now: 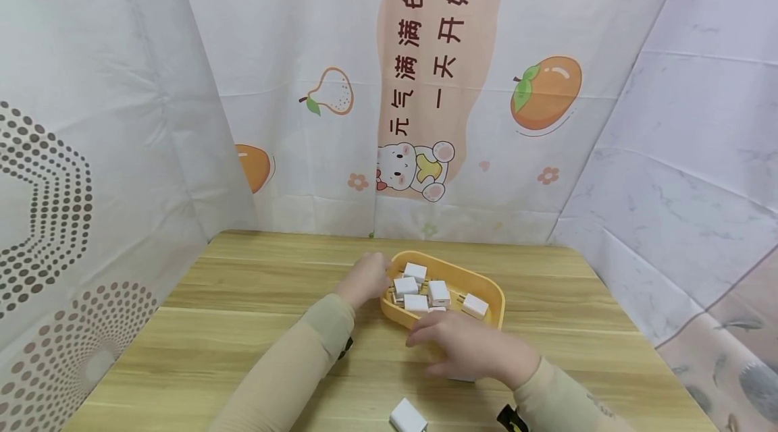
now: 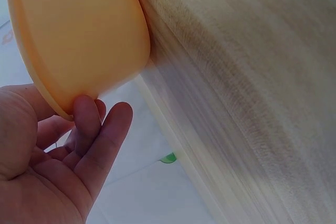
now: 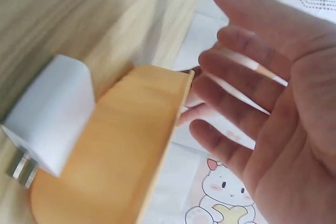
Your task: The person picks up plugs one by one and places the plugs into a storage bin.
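Observation:
A yellow-orange tray (image 1: pixel 464 275) with low walls holds several white plug-in chargers (image 1: pixel 438 292), some with their metal prongs showing. My left hand (image 1: pixel 367 278) grips the tray's far-left rim; the left wrist view shows its curled fingers (image 2: pixel 87 121) at the rim. Over the tray's near side is my right hand (image 1: pixel 464 344), holding nothing, with its fingers (image 3: pixel 241 72) loosely bent and spread. Outside the tray wall, a white charger (image 3: pixel 52 108) lies close by in the right wrist view. Another white charger (image 1: pixel 408 416) is on the table nearer to me.
The wood-grain table (image 1: pixel 255 304) extends to both sides of the tray. A printed curtain (image 1: pixel 304 162) hangs behind the table's back edge, with pale cloths (image 1: pixel 699 115) along the sides. Each wrist wears a dark band (image 1: pixel 512 418).

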`<state>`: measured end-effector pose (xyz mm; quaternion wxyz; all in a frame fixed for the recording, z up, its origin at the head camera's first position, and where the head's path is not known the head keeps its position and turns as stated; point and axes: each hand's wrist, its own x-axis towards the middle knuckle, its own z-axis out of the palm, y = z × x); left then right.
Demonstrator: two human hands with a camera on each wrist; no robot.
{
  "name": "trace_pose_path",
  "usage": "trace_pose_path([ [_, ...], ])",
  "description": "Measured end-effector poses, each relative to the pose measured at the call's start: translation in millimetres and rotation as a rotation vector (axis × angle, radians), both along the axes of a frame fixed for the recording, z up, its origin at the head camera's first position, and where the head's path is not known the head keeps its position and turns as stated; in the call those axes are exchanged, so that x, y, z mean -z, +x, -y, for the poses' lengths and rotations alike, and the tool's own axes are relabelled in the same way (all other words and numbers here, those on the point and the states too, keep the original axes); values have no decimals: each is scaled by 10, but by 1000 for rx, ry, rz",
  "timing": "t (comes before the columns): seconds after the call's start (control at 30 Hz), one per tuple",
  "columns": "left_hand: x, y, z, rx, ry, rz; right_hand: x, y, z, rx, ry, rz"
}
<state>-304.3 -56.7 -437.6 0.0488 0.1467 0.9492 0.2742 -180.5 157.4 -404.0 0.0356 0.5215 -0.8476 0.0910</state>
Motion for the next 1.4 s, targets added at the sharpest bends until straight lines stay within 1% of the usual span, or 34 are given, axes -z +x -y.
trace_pose_path([
  [0.13, 4, -6, -1, 6, 0, 0, 81, 15, 11, -82, 21, 8],
  [0.37, 12, -15, 1, 10, 14, 9, 153, 89, 40, -106, 31, 7],
  [0.53, 17, -16, -1, 10, 3, -8, 209, 126, 78, -165, 21, -29],
  [0.73, 6, 3, -7, 7, -10, -23, 247, 185, 95, -178, 65, 3],
  [0.93, 17, -5, -3, 13, -16, -26, 283, 239, 107, -180, 78, 25],
  [1.07, 20, -1, -2, 15, -20, -30, 288, 257, 105, -170, 84, 48],
  [1.27, 20, -8, -3, 11, -22, -24, 292, 275, 109, -185, 104, 65],
  [1.4, 20, -14, -7, 8, -23, -20, 304, 295, 103, -170, 130, 69],
])
